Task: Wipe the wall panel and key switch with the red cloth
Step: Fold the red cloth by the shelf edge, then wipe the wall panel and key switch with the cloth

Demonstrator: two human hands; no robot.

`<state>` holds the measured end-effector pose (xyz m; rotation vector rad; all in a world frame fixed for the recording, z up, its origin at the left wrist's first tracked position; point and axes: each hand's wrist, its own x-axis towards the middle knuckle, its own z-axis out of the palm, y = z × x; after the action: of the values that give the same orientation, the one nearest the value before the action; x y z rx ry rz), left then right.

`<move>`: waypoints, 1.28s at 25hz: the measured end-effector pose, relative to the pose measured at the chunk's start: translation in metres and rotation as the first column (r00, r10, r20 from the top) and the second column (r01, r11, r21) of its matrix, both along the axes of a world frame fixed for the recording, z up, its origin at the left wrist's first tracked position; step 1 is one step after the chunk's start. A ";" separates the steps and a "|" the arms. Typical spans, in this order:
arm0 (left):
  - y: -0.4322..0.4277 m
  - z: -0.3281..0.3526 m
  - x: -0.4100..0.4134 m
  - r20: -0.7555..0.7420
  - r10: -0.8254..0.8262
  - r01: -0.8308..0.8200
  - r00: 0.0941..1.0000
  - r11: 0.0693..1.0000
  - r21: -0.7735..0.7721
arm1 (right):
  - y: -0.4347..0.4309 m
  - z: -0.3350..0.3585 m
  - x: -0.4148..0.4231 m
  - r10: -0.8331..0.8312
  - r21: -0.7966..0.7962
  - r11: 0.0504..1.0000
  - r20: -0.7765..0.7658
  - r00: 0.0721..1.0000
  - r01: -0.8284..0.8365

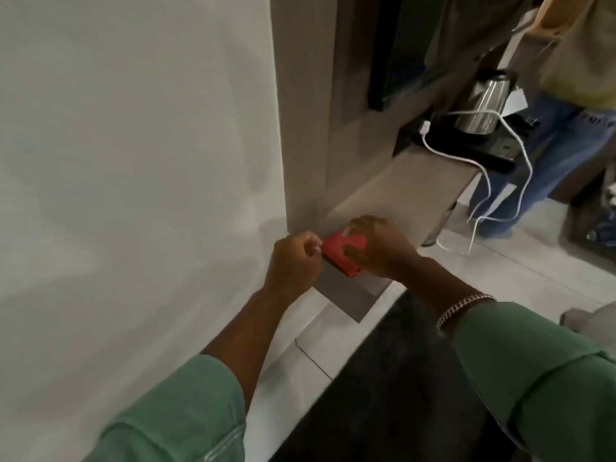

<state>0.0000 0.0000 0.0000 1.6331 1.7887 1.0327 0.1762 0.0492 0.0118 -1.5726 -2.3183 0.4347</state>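
**Red cloth pinched between both hands at the wall corner**

A folded red cloth (340, 253) is held between the two hands, just in front of the edge of a wood-grain surface (400, 191). The right hand (376, 246) is laid over the cloth's right side, its grip pressed onto the fabric with the thumb on top. The left hand (295, 261) is curled nearly into a fist, its grip pinching the cloth's left edge. The cloth appears matte and soft, folded into a compact, roughly rectangular pad.

To the left of the grips a smooth, pale wall (133, 161) is seen; just above them a vertical wood-grain panel (300, 128) meets it at a corner. A key switch cannot be made out.

Both forearms are covered by green sleeves (533, 371), and a chain bracelet (461, 306) of gold links is worn on the right wrist.

Well beyond the right grip, a cylindrical, shiny metal kettle (480, 108) stands on a black tray (466, 143); its contents cannot be seen. White cables (496, 181) hang over the surface's edge toward the pale tiled floor (500, 278).
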 end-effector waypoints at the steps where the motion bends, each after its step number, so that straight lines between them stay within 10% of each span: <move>1: 0.011 -0.014 0.010 0.028 0.002 0.001 1.000 0.996 -0.084 | 0.008 -0.015 0.006 -0.009 -0.035 0.999 0.024 1.000 0.010; 6: 0.049 -0.057 0.058 0.270 0.170 -0.055 0.948 0.921 -0.386 | 0.023 -0.071 0.019 0.015 -0.105 0.994 0.127 0.992 -0.002; 10: 0.057 -0.062 0.068 0.579 0.542 -0.201 0.609 0.812 -0.549 | 0.016 -0.082 0.020 -0.002 -0.058 0.998 0.056 0.998 0.005; 13: 0.047 -0.059 0.063 0.623 0.563 -0.128 0.544 0.789 -0.601 | -0.003 -0.082 0.019 0.018 -0.093 0.995 -0.017 1.000 -0.019; 21: -0.028 0.014 -0.021 0.541 0.310 -0.131 0.782 0.930 -0.343 | -0.074 -0.018 -0.071 0.191 0.166 0.971 -0.126 0.973 -0.170; 32: -0.284 0.215 -0.211 0.497 -0.001 -0.049 0.868 0.995 0.088 | -0.249 0.140 -0.271 0.524 0.602 0.767 -0.391 0.757 -0.220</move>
<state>-0.2114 -0.2840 0.2154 1.2428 1.4292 1.4209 -0.0944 -0.2002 0.1520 -0.5868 -2.0414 0.2497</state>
